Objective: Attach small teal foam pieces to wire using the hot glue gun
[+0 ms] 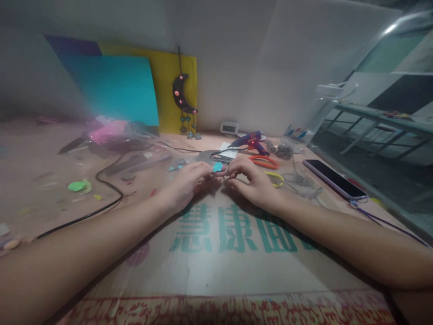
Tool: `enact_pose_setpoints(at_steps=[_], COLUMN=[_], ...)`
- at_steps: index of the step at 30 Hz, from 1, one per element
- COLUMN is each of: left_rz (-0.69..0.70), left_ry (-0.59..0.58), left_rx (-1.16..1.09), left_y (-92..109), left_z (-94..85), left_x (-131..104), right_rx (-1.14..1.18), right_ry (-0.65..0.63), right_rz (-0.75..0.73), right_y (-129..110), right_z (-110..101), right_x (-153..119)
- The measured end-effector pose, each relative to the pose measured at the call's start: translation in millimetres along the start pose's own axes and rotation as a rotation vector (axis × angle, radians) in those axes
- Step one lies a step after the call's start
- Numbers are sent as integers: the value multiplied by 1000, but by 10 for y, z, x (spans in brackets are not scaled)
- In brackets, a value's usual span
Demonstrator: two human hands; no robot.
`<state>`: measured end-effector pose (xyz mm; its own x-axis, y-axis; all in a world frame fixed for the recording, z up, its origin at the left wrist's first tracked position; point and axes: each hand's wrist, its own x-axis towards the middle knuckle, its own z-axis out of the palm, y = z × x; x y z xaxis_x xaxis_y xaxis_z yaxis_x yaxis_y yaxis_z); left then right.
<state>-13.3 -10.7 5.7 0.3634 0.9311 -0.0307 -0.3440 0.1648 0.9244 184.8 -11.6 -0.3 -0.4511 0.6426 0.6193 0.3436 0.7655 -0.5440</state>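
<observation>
A small turquoise flower-shaped piece is held at the fingertips of my left hand, above the middle of the table. My right hand is beside it, thumb and forefinger closed in a pinch at the flower's right side. Whatever lies between those right fingertips is too small to make out. Just behind the hands are a round grey item and a white paper piece. Small blue-grey pieces lie left of my left hand.
Behind my right hand lie a glue gun with a red light, orange-handled scissors and a yellow handle. A phone rests at the right edge. A black cable crosses the left. A decorated moon hanging stands at the back.
</observation>
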Motion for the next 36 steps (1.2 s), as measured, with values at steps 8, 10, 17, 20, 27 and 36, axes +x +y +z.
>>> enact_pose_setpoints(at_steps=[8, 10, 17, 20, 27, 36], left_rz=[-25, -26, 61, 168, 268, 249], left_ry=[-62, -82, 34, 163, 210, 113], left_rx=[-38, -23, 184, 477, 715, 778], left_y=[-16, -34, -65, -45, -36, -4], left_z=[15, 12, -10, -15, -11, 84], left_x=[-9, -6, -4, -30, -78, -110], right_rx=[-797, -862, -408, -42, 570, 806], right_ry=[-206, -218, -236, -15, 89, 119], right_rz=[-723, -749, -412, 24, 588, 628], right_y=[-149, -157, -230, -267, -216, -139], right_z=[-64, -60, -55, 1, 122, 116], right_x=[34, 46, -54, -74, 13, 37])
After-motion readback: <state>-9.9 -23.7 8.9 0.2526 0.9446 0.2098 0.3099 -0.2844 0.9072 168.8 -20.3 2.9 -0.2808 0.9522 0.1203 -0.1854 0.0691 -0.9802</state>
